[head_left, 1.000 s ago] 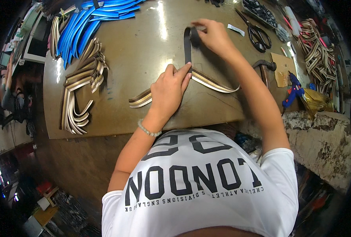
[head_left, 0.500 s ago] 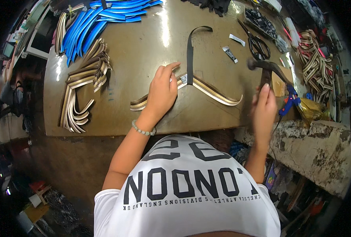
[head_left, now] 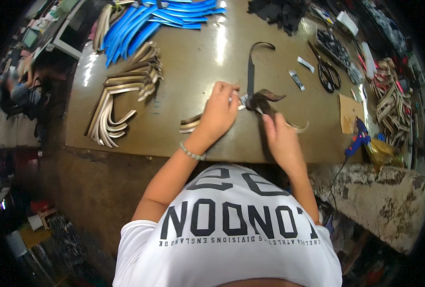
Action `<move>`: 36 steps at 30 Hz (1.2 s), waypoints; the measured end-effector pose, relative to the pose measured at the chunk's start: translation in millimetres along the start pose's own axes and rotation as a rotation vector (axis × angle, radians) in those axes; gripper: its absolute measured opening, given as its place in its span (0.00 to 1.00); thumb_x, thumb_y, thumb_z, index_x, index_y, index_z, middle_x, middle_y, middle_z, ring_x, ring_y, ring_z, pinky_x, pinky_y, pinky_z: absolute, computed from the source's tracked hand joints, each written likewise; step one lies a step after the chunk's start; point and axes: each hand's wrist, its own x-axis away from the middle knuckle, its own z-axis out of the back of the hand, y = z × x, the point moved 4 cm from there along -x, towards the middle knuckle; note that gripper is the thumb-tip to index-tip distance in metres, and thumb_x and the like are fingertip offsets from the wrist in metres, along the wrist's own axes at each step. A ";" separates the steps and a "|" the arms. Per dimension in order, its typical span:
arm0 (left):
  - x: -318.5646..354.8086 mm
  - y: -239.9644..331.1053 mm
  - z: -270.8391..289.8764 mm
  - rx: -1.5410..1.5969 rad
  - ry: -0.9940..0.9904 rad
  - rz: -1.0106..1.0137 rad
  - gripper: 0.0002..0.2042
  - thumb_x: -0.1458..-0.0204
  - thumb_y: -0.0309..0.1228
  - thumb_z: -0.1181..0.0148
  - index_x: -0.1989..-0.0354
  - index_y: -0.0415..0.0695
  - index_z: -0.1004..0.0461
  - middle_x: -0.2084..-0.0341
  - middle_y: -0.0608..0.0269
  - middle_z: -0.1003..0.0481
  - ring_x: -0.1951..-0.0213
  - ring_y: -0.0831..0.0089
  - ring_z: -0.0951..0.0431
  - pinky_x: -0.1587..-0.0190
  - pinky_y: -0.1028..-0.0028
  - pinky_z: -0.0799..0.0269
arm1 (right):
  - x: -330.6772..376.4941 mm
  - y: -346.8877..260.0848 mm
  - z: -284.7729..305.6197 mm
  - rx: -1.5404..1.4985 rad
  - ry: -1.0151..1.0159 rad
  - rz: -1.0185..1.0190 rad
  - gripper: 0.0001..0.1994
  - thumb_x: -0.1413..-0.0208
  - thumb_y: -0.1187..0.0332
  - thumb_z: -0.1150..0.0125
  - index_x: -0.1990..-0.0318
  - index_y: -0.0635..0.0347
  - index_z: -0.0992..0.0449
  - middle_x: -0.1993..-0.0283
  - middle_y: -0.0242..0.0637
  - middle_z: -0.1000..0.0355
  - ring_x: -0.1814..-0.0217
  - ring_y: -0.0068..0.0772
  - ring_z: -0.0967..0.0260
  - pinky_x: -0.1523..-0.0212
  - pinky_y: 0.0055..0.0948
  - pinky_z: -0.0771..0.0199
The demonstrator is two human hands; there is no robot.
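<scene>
A striped brown, cream and white strap point(head_left: 190, 124) lies bent in a shallow V on the table, partly covered by my hands. From its middle a narrow black strip point(head_left: 251, 71) runs away from me and curls at the far end. With fingers bent, my left hand point(head_left: 222, 107) holds the striped strap down just left of that join, beside a small white label point(head_left: 242, 100). My right hand point(head_left: 281, 139) is closed round the handle of a hammer point(head_left: 259, 100). Its head, blurred by motion, is at the join and hides it; whether it touches cannot be told.
Striped straps point(head_left: 126, 86) lie bundled at left, blue strips point(head_left: 140, 28) behind them. Black scissors point(head_left: 326, 71), two small tubes point(head_left: 296, 80), a tray of black pieces point(head_left: 334, 45), a cardboard piece point(head_left: 348, 112) and a corded blue glue gun point(head_left: 359, 136) are at right.
My right hand has swung the hammer leftward from beside the glue gun down to the join. My left hand stays on the striped strap. The whole view has shifted slightly.
</scene>
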 end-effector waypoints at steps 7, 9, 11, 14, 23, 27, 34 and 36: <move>23.9 20.0 25.9 -0.434 -0.202 0.076 0.16 0.45 0.38 0.40 0.54 0.40 0.27 0.59 0.51 0.27 0.62 0.49 0.22 0.59 0.58 0.26 | 5.4 111.7 58.7 -0.086 0.578 -0.244 0.23 0.34 0.50 0.51 0.52 0.64 0.27 0.63 0.60 0.25 0.59 0.65 0.27 0.61 0.49 0.30; 22.5 22.8 30.1 -0.433 -0.210 0.055 0.13 0.45 0.37 0.41 0.56 0.42 0.27 0.63 0.52 0.25 0.65 0.49 0.22 0.62 0.56 0.26 | 6.4 137.8 68.6 0.097 0.680 -0.319 0.26 0.34 0.47 0.54 0.47 0.64 0.28 0.55 0.61 0.25 0.51 0.66 0.29 0.53 0.51 0.30; 15.9 28.5 24.0 -0.515 -0.320 -0.046 0.10 0.44 0.36 0.43 0.58 0.45 0.27 0.68 0.53 0.24 0.66 0.50 0.21 0.65 0.55 0.27 | 8.2 157.9 70.7 0.233 0.630 -0.467 0.27 0.34 0.46 0.55 0.45 0.63 0.28 0.56 0.60 0.24 0.51 0.65 0.28 0.54 0.51 0.30; -5.6 42.0 13.2 -0.580 -0.517 -0.205 0.07 0.43 0.35 0.44 0.59 0.47 0.27 0.73 0.53 0.23 0.67 0.50 0.21 0.67 0.55 0.27 | 9.4 166.9 68.4 0.206 0.571 -0.471 0.27 0.34 0.45 0.55 0.47 0.62 0.28 0.57 0.58 0.24 0.54 0.62 0.26 0.57 0.50 0.29; -206.2 63.1 106.2 -0.476 -0.390 -0.290 0.15 0.44 0.43 0.38 0.59 0.44 0.22 0.70 0.60 0.22 0.71 0.73 0.24 0.65 0.71 0.27 | 6.4 149.8 65.2 0.348 0.592 -0.469 0.23 0.34 0.47 0.54 0.52 0.60 0.28 0.62 0.54 0.23 0.60 0.61 0.26 0.62 0.51 0.28; -282.1 18.3 221.9 -0.628 -0.132 -0.399 0.15 0.42 0.43 0.40 0.59 0.44 0.21 0.67 0.64 0.21 0.64 0.75 0.23 0.58 0.73 0.27 | 3.3 143.8 62.3 0.467 0.558 -0.473 0.22 0.34 0.49 0.54 0.53 0.61 0.29 0.61 0.54 0.24 0.61 0.61 0.25 0.62 0.51 0.27; -303.8 -78.4 248.0 -0.942 0.183 -0.124 0.15 0.47 0.39 0.38 0.55 0.46 0.19 0.61 0.52 0.19 0.58 0.56 0.19 0.53 0.62 0.26 | -0.8 145.1 57.1 0.649 0.521 -0.449 0.20 0.34 0.51 0.53 0.57 0.61 0.30 0.63 0.49 0.25 0.66 0.55 0.25 0.68 0.47 0.26; -314.2 -70.0 184.8 -0.743 0.105 -0.314 0.13 0.45 0.37 0.39 0.56 0.45 0.19 0.61 0.50 0.20 0.58 0.55 0.19 0.55 0.63 0.25 | -1.5 144.8 56.1 0.671 0.553 -0.426 0.19 0.35 0.51 0.52 0.57 0.61 0.30 0.64 0.47 0.26 0.67 0.53 0.25 0.70 0.46 0.26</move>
